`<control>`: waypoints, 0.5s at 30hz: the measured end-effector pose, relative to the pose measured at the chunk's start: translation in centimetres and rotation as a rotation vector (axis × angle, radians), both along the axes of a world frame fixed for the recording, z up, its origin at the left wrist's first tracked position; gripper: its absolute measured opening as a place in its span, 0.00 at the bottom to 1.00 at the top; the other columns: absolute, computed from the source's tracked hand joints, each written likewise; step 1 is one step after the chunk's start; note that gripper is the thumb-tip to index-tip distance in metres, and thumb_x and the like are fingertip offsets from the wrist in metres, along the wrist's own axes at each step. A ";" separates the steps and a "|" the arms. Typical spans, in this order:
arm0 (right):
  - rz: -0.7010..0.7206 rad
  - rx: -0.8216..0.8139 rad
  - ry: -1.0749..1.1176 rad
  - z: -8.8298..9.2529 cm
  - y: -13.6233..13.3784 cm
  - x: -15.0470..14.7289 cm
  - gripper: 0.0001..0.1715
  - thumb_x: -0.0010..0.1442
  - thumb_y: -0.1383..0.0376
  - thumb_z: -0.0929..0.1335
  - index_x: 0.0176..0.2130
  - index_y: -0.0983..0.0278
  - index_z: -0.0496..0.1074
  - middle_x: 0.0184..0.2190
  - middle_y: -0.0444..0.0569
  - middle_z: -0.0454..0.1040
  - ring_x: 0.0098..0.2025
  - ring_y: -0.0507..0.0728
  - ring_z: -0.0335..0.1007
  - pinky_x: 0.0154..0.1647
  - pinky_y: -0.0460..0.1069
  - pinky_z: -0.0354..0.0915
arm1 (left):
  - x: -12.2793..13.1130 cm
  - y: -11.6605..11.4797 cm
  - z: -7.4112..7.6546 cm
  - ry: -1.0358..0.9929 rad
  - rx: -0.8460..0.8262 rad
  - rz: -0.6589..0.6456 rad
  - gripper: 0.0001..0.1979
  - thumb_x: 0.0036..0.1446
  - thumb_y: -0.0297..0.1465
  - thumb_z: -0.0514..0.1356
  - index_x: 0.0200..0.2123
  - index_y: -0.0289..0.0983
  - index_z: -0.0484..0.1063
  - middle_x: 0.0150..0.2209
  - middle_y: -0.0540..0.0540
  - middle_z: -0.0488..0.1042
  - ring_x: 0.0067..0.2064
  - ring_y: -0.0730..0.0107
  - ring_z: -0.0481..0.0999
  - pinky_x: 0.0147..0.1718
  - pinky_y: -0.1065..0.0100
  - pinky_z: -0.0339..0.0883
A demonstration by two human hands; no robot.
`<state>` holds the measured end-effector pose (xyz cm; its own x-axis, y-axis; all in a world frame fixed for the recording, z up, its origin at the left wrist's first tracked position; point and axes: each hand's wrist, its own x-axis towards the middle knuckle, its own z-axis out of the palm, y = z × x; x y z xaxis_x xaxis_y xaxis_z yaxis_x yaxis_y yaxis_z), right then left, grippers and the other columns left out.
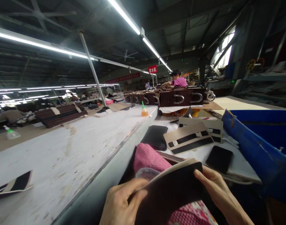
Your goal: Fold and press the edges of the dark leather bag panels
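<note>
My left hand (120,203) and my right hand (218,190) both grip a dark brown leather piece (173,190) with a pale edge, held low in front of me and bent over a pink checked cloth (146,157). The left fingers curl over its left edge; the right fingers press on its right side. A black phone (219,158) lies just beyond my right hand.
A long white conveyor table (63,150) runs off to the left. Beige card pieces with black strips (190,137), a black pouch (155,137), an orange glue bottle (144,111), a blue bin (257,137) and brown bags with buckles (180,97) stand ahead. A person in pink (177,80) works far back.
</note>
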<state>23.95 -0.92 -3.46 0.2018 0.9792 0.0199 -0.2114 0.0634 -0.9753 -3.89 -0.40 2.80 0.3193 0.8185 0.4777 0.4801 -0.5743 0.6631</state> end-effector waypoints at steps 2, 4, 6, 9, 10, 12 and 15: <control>0.001 -0.019 0.001 0.8 -0.6 -0.3 0.24 0.51 0.46 0.77 0.37 0.61 0.83 0.33 0.50 0.83 0.35 0.61 0.78 0.40 0.51 0.74 | -0.4 -0.1 0.2 0.037 0.025 -0.022 0.08 0.59 0.27 0.61 0.36 0.43 0.81 0.32 0.56 0.84 0.32 0.78 0.83 0.33 0.88 0.71; -0.037 -0.023 0.019 1.4 -1.0 -0.4 0.22 0.48 0.45 0.78 0.32 0.60 0.83 0.29 0.48 0.82 0.32 0.58 0.77 0.34 0.47 0.74 | -0.7 -0.3 0.3 0.067 0.059 -0.026 0.09 0.59 0.27 0.62 0.39 0.43 0.81 0.34 0.55 0.85 0.33 0.78 0.84 0.35 0.88 0.71; -0.071 -0.005 0.076 1.8 -1.2 -0.5 0.20 0.44 0.47 0.80 0.27 0.59 0.81 0.26 0.46 0.81 0.28 0.56 0.75 0.30 0.44 0.73 | -0.9 -0.6 0.7 0.085 0.095 -0.023 0.10 0.58 0.26 0.63 0.42 0.43 0.81 0.34 0.55 0.85 0.32 0.79 0.83 0.35 0.88 0.71; -0.107 0.013 0.166 2.3 -1.6 -0.3 0.18 0.39 0.52 0.83 0.25 0.57 0.80 0.24 0.42 0.79 0.27 0.55 0.75 0.30 0.43 0.74 | -0.8 -1.0 1.7 0.116 0.137 -0.063 0.12 0.58 0.26 0.64 0.44 0.42 0.81 0.34 0.54 0.85 0.31 0.79 0.83 0.35 0.88 0.71; -0.105 0.008 0.184 2.4 -1.7 -0.3 0.18 0.38 0.52 0.83 0.26 0.57 0.80 0.24 0.42 0.80 0.28 0.55 0.76 0.31 0.44 0.75 | -0.7 -1.2 2.1 0.125 0.153 -0.091 0.11 0.58 0.25 0.64 0.44 0.41 0.81 0.32 0.53 0.84 0.30 0.79 0.83 0.33 0.88 0.71; -0.089 -0.005 0.194 2.5 -1.8 -0.2 0.19 0.38 0.52 0.83 0.27 0.58 0.80 0.25 0.44 0.80 0.28 0.57 0.77 0.30 0.45 0.75 | -0.4 -1.5 2.8 0.120 0.192 -0.135 0.10 0.59 0.24 0.63 0.41 0.38 0.82 0.26 0.52 0.81 0.25 0.78 0.80 0.28 0.86 0.70; -0.131 -0.012 0.190 2.7 -1.8 -0.3 0.18 0.39 0.51 0.82 0.26 0.59 0.80 0.24 0.46 0.80 0.26 0.58 0.76 0.24 0.46 0.74 | -0.2 -1.6 3.4 0.086 0.226 -0.149 0.09 0.58 0.23 0.63 0.38 0.35 0.84 0.20 0.51 0.76 0.19 0.78 0.74 0.20 0.83 0.66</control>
